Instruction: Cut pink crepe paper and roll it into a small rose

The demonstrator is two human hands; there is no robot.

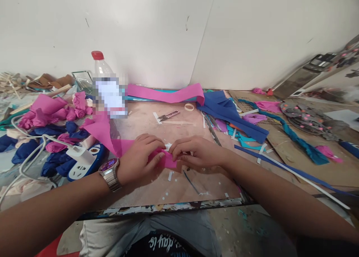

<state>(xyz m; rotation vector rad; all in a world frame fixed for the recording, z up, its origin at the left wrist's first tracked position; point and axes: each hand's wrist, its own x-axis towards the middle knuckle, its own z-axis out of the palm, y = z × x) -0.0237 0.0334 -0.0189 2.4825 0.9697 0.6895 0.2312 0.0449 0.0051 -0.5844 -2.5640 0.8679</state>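
Observation:
A long pink crepe paper strip (122, 147) runs from the heap at the left across the board to both hands. My left hand (146, 155), with a metal watch (110, 171) on its wrist, is closed on the strip, thumb towards me. Close beside it, my right hand (193, 152) pinches the strip's end, its fingertips bent inward. The paper between the hands lies low over the board; their fingers partly hide it. Beyond them lie pink-handled thread snips (169, 116) and a ring of tape (189, 107).
Pink and blue crepe paper flowers (56, 137) crowd the left, near a power strip (86, 165) with a white charger and cable. A phone (111, 97) leans on a red-capped bottle (102, 67). Blue paper (235, 116) and a white stick (305, 178) lie at right.

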